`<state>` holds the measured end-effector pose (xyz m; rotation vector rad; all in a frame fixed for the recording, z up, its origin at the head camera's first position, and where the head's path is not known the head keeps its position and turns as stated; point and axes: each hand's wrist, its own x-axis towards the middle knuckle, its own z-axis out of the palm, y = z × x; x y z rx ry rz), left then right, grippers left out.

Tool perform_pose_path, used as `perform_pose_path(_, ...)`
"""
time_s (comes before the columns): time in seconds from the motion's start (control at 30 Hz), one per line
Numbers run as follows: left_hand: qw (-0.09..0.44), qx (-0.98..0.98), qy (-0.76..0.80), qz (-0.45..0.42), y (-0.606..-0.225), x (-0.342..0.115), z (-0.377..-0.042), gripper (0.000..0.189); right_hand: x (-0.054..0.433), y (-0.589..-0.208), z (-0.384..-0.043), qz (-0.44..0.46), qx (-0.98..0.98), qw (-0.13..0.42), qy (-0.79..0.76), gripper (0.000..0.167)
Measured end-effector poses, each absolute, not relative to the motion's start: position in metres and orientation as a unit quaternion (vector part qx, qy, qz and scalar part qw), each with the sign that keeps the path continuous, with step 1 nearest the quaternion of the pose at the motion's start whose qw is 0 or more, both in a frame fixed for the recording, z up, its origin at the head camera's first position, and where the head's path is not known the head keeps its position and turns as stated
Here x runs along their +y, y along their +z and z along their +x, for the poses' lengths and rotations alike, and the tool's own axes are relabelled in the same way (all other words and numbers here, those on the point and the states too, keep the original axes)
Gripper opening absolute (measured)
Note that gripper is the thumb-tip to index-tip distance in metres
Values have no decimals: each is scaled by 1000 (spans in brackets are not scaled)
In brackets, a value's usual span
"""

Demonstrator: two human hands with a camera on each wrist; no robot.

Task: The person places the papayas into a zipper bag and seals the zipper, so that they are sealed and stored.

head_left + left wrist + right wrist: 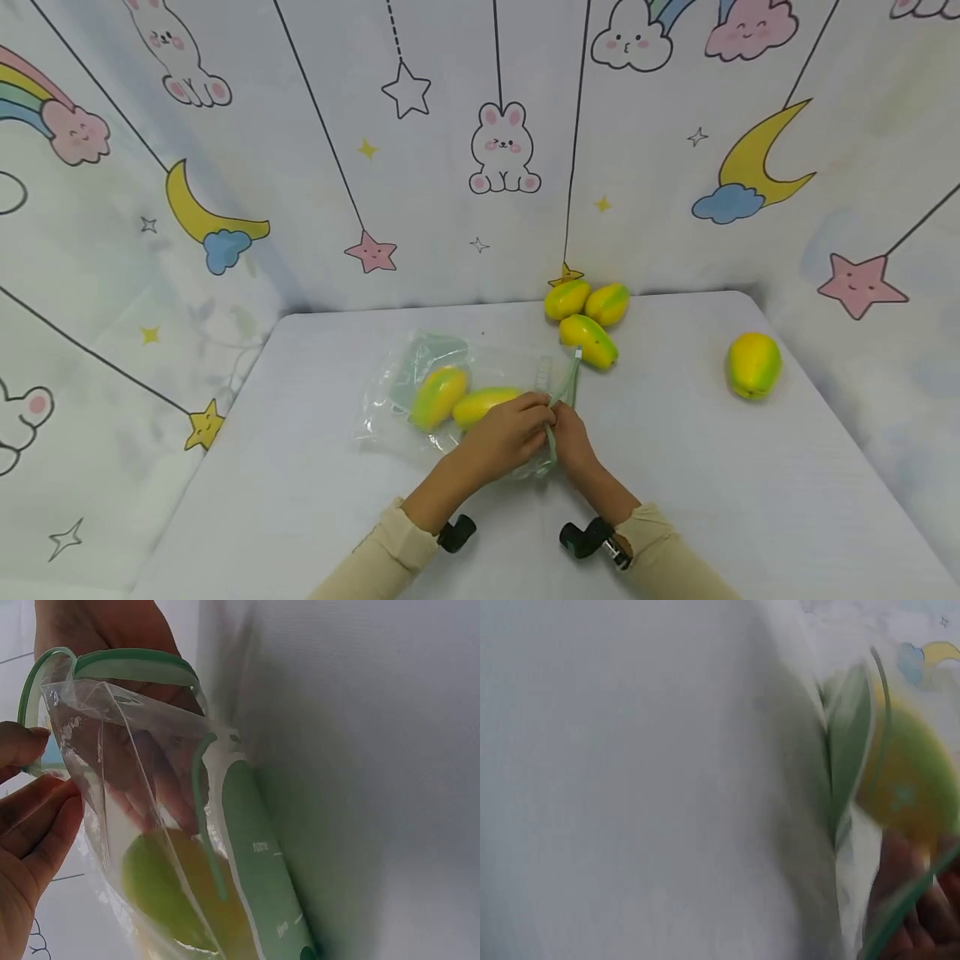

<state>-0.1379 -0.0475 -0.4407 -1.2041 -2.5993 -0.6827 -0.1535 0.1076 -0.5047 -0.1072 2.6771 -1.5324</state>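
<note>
A clear zip bag point(386, 421) with a green rim lies across the middle of the table in the head view. Inside it are two yellow-green mangoes, one on the left point(438, 398) and one point(483, 405) partly behind my left hand point(498, 437). Thumb and fingers of that hand pinch the bag's rim at its right-hand mouth. My right hand point(573, 442) is at the same mouth; in the left wrist view its fingers point(169, 787) show through the plastic, reaching down near a mango point(161, 881). A green strip partly covers the right hand in the right wrist view.
Three mangoes point(588, 340) sit grouped at the back of the table, just beyond the bag's mouth. Another mango point(753, 365) stands alone near the right edge. A patterned cloth backdrop point(450, 208) rises behind the white table point(712, 492).
</note>
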Motion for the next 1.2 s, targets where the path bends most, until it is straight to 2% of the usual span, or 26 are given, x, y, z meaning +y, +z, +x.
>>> perform_pose_path(0.1, 86, -880, -241, -400, -441, -50, -138, 16, 115, -501, -155, -56, 835, 49, -545, 14)
perform_pose_path(0.17, 80, -884, -241, -392, -441, -52, -138, 16, 125, -497, -157, -54, 806, 37, -588, 13)
perform_pose_path(0.3, 71, -892, -239, -378, -440, -52, -138, 17, 153, -490, -165, -15, 778, -60, -626, 16)
perform_pose_path(0.4, 67, -897, -235, -369, -441, -53, -138, 18, 174, -490, -173, 19, 818, -151, -554, 17)
perform_pose_path(0.5, 70, -900, -230, -364, -440, -55, -138, 18, 190, -494, -184, 47, 858, -196, -472, 22)
perform_pose_path(0.6, 74, -899, -232, -365, -438, -55, -139, 19, 204, -496, -197, 53, 886, -175, -427, 42)
perform_pose_path(0.73, 77, -896, -231, -371, -435, -57, -142, 18, 212, -500, -214, 31, 913, -105, -392, 72)
perform_pose_path(0.83, 83, -895, -232, -372, -432, -57, -145, 17, 214, -500, -227, 19, 924, -79, -374, 84)
perform_pose_path(0.9, 81, -894, -236, -371, -430, -58, -146, 16, 214, -500, -233, 18, 927, -73, -367, 82)
perform_pose_path(1.07, 67, -894, -249, -367, -429, -58, -143, 17, 216, -502, -231, 20, 929, -79, -362, 58)
perform_pose_path(1.13, 70, -895, -245, -367, -429, -59, -141, 16, 216, -503, -230, 19, 929, -75, -363, 57)
perform_pose_path(1.2, 76, -896, -240, -365, -430, -59, -139, 16, 213, -504, -232, 17, 927, -64, -369, 65)
